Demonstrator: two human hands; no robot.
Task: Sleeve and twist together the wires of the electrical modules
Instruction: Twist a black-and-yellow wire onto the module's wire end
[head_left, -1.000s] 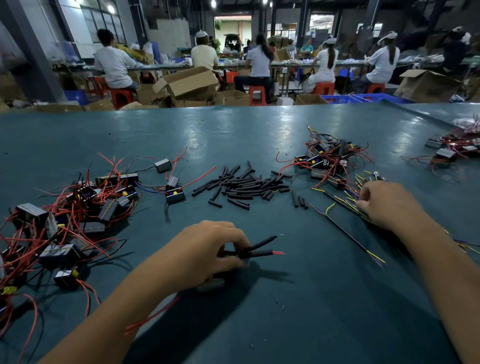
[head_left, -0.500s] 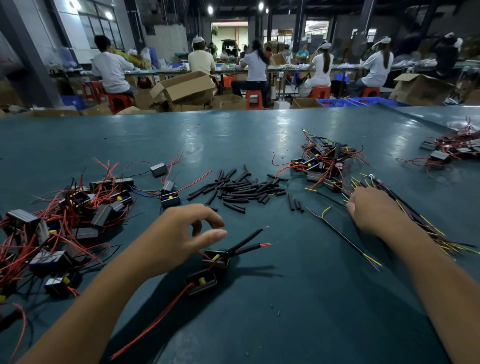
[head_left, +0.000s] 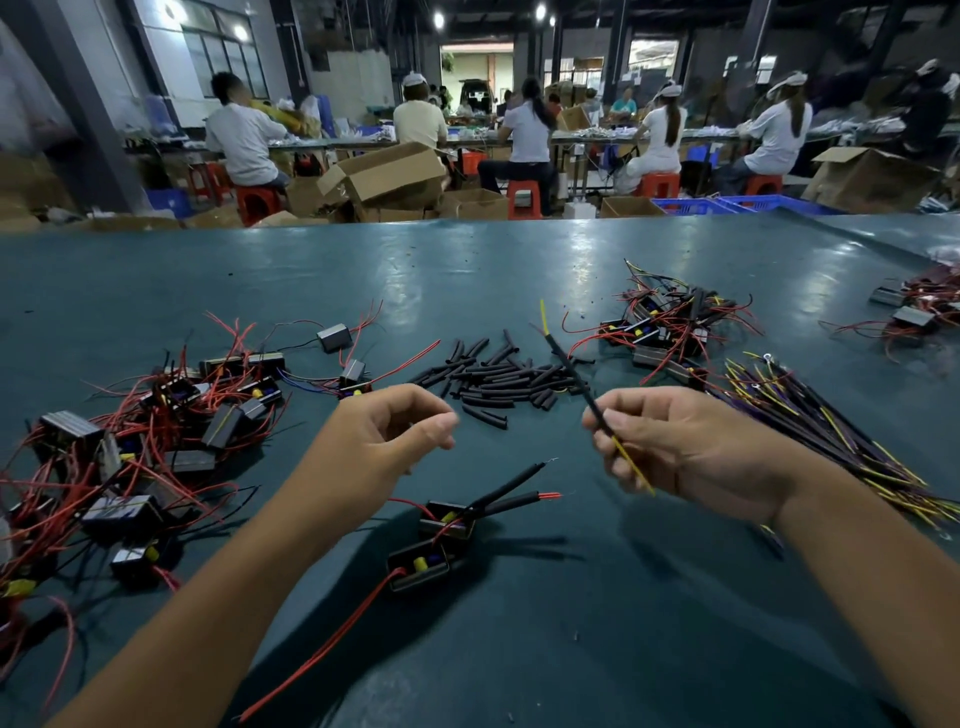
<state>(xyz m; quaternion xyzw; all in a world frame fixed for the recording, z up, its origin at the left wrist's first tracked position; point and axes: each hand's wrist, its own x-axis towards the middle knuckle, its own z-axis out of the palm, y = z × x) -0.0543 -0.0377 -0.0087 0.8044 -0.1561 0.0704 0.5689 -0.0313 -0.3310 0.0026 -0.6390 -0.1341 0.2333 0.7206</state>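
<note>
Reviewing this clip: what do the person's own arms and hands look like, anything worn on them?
Both forearms are bare as far as the frame shows: no sleeves in view. The left hand and right hand carry no gloves, rings, watch or wristband. Nails look short and unpainted.

Dim workshop hall beyond a glossy teal surface (head_left: 363, 270). Seated workers (head_left: 524, 130) at a long bench (head_left: 587, 136), on red stools (head_left: 523, 197). Open cardboard boxes (head_left: 387, 174) on the floor, blue crates (head_left: 737, 205), ceiling lamps (head_left: 439, 20), windows (head_left: 223, 52) at left.
</note>
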